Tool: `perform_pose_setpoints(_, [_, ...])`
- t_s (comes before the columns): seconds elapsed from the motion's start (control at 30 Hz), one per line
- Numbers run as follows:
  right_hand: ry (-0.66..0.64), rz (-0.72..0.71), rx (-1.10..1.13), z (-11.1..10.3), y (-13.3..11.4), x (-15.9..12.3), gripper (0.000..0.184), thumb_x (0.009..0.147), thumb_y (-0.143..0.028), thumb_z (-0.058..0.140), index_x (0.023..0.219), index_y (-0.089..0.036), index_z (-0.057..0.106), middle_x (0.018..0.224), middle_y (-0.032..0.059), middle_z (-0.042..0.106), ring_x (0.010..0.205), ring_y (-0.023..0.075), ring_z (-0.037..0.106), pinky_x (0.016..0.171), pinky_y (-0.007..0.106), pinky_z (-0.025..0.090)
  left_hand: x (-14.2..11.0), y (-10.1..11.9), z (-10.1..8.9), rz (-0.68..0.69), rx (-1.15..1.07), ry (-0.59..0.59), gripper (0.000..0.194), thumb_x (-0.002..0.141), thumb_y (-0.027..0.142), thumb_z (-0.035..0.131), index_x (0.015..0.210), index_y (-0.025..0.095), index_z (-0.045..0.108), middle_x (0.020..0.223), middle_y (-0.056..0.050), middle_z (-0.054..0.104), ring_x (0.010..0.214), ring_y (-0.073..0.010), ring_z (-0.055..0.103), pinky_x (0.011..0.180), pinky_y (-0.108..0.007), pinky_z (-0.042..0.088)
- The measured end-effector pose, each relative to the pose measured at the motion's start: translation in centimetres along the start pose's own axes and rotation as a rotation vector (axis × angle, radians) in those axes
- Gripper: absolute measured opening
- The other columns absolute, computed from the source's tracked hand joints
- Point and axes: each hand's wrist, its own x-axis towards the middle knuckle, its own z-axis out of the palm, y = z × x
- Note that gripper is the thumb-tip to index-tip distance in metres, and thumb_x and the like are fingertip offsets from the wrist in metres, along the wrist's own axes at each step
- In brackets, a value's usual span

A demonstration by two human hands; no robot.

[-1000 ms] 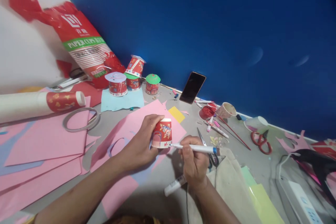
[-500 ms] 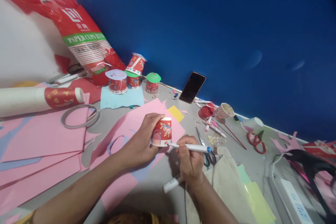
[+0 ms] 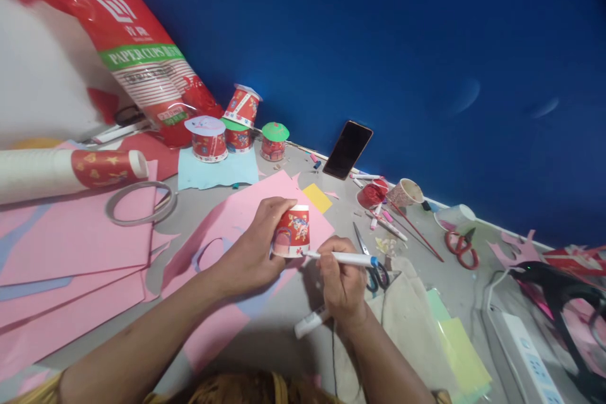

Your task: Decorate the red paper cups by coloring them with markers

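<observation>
Marker [image 3: 353, 258] shifted left, red patterned cup [image 3: 299, 227]

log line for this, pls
left hand: holds red cup | right hand: holds marker, tip at cup's lower edge | nearby: scissors, pink paper

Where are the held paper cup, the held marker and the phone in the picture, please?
Held paper cup [image 3: 300, 226]: head view, on its red printed side.
Held marker [image 3: 354, 258]: head view, on its white barrel.
Phone [image 3: 348, 149]: head view, on its dark screen.
</observation>
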Motion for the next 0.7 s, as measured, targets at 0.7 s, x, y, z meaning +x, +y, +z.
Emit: perform_pose_setpoints(0.7, [-0.008, -0.032, -0.006, 0.03, -0.18, 0.16, 0.018, 0.108, -0.019, 0.056, 0.095, -0.025, 0.066, 0.079, -0.0021, 0.07, 0.061, 0.0152, 0.065, 0.06, 0.026, 0.05, 0.28, 0.36, -0.19, 0.034, 0.011, -0.004, 0.09, 0.08, 0.004, 0.063, 0.163, 0.029, 0.039, 0.156, -0.014, 0.049, 0.151, -0.0359, 0.052, 0.127, -0.06, 0.051])
